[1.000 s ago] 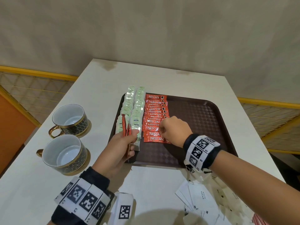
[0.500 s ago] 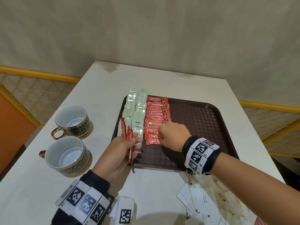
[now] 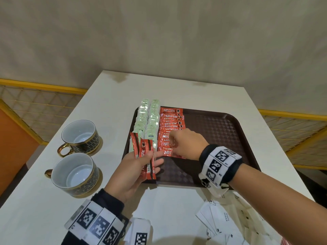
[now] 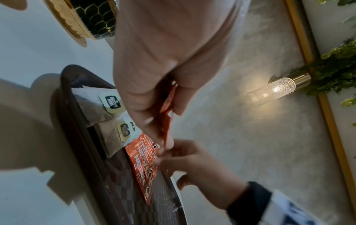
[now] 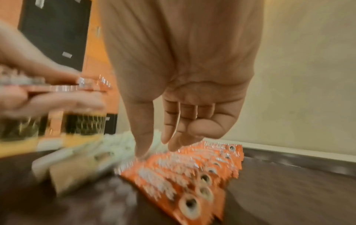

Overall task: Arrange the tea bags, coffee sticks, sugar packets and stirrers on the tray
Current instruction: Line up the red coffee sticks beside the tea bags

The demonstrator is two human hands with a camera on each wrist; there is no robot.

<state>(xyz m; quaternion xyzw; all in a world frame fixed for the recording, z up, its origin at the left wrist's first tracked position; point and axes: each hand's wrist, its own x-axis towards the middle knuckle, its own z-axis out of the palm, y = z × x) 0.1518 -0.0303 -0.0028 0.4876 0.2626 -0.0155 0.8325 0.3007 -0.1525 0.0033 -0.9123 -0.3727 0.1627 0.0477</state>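
Cream laminate covers the table (image 3: pixel 109 106) in front of you, pushed up to a plain beige wall (image 3: pixel 159 32) with yellow-framed mesh railing (image 3: pixel 35 103) on either side. The brown tray (image 3: pixel 221 124) holds two columns of tea bags (image 3: pixel 150 119) and a row of coffee sticks (image 3: pixel 170 126). Your left hand (image 3: pixel 134 172) pinches several spare sticks (image 3: pixel 146 156) at the tray's near-left corner. Your right hand (image 3: pixel 185 145), fingers loosely extended and holding nothing, touches the laid row. Sugar packets (image 3: pixel 223 221) lie on the table near you; two cups (image 3: pixel 77 154) stand left.
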